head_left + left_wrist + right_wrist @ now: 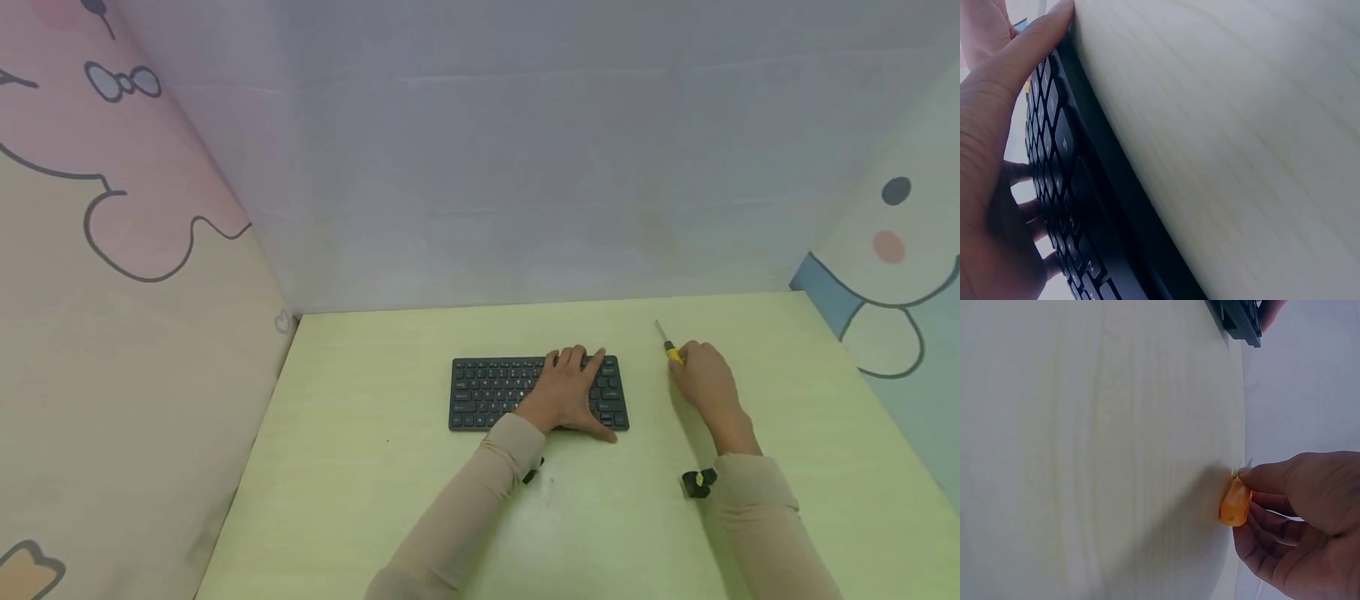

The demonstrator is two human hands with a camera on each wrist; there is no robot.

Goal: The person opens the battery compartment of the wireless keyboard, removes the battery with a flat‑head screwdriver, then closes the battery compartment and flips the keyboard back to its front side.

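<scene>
A black compact keyboard lies on the pale table, its long side across my view. My left hand spans its right half from above, fingertips at the far edge and thumb at the near edge. In the left wrist view the thumb runs along the rim of the keyboard, with the palm raised over the keys. To the right, my right hand grips a screwdriver by its yellow-and-black handle, the thin shaft pointing away. The handle's orange-looking end shows between thumb and fingers in the right wrist view.
The pale yellow-green table ends at a plain cloth backdrop. Printed cartoon panels stand on the left and right. A black wrist mount sits by the right cuff.
</scene>
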